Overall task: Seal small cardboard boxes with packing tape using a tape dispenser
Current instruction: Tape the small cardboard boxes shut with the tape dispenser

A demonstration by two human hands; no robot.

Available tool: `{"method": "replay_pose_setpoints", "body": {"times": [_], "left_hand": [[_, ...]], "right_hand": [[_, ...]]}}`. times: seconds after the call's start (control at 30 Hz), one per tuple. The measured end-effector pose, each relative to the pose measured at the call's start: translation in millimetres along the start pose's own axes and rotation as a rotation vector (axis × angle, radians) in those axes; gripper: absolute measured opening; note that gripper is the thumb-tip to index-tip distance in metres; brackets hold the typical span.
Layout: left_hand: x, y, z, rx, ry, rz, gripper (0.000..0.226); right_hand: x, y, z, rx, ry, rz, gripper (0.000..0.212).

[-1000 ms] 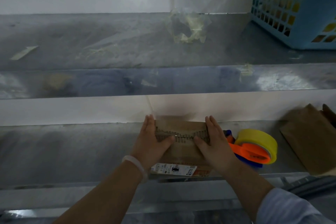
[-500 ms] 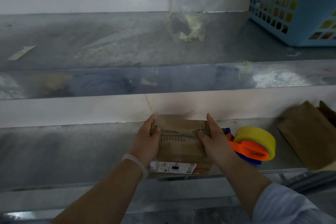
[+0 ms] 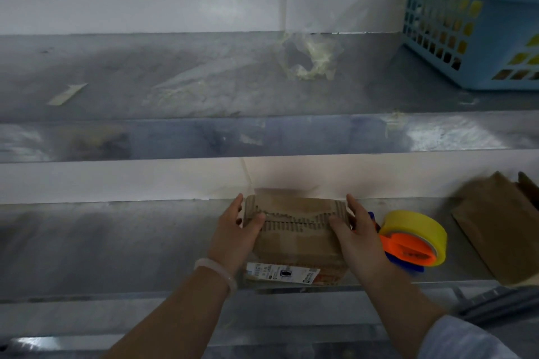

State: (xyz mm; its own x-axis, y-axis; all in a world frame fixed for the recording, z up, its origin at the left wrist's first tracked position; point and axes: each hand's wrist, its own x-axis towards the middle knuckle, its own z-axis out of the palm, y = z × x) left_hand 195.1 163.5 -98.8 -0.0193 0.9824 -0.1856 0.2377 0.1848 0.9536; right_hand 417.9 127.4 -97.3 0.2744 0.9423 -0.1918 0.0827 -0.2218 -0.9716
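Grey steel counter (image 3: pixel 116 242), near front edge: small brown cardboard box (image 3: pixel 297 242), clamped between left hand (image 3: pixel 233 230) and right hand (image 3: pixel 358 233), thumbs on top flaps. Press flaps flush, close seam, then reach for orange tape dispenser with yellow roll (image 3: pixel 414 242) just beside right hand.

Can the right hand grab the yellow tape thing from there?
Probably yes. The tape dispenser lies just beside the right hand, nothing between them; the hand must first let go of the cardboard box.
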Motion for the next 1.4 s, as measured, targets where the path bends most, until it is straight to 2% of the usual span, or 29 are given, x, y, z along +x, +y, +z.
{"method": "replay_pose_setpoints", "body": {"times": [0.1,0.17,0.27,0.43,0.53,0.63,0.83,0.93,1.0,1.1,1.2,1.4], "left_hand": [[-10,-2,-6,-0.058,-0.002,-0.053,0.048],[-17,-2,-9,-0.068,-0.011,-0.091,0.051],[-29,2,-9,-0.088,0.061,-0.078,0.038],[-61,-4,-39,-0.173,0.369,-0.104,0.028],[-86,-15,-69,-0.206,0.552,-0.134,0.025],[-111,-26,-98,-0.286,0.674,-0.176,0.032],[-149,-50,-181,-0.445,0.873,-0.191,0.034],[-160,-64,-229,-0.528,0.952,-0.179,0.049],[-167,-74,-266,-0.578,0.976,-0.178,0.056],[-174,-92,-329,-0.591,0.976,-0.179,0.046],[-171,-107,-389,-0.602,0.98,-0.2,0.05],[-128,-118,-468,-0.656,1.053,-0.222,0.046]], "right_hand": [[-9,0,-7,-0.076,0.031,-0.103,0.058],[-14,2,-15,-0.105,-0.016,-0.14,0.055],[-21,3,-21,-0.13,-0.104,-0.209,0.05],[-22,-11,-2,-0.288,-0.285,-0.376,0.05],[-20,-19,26,-0.451,-0.417,-0.531,0.061],[-27,-27,67,-0.498,-0.465,-0.639,0.063],[-59,-38,166,-0.546,-0.675,-0.799,0.07],[-75,-44,225,-0.543,-0.736,-0.834,0.069],[-88,-48,268,-0.529,-0.764,-0.841,0.068],[-110,-56,336,-0.502,-0.743,-0.822,0.068],[-128,-61,395,-0.473,-0.711,-0.82,0.068],[-129,-63,474,-0.486,-0.746,-0.811,0.069]]}}
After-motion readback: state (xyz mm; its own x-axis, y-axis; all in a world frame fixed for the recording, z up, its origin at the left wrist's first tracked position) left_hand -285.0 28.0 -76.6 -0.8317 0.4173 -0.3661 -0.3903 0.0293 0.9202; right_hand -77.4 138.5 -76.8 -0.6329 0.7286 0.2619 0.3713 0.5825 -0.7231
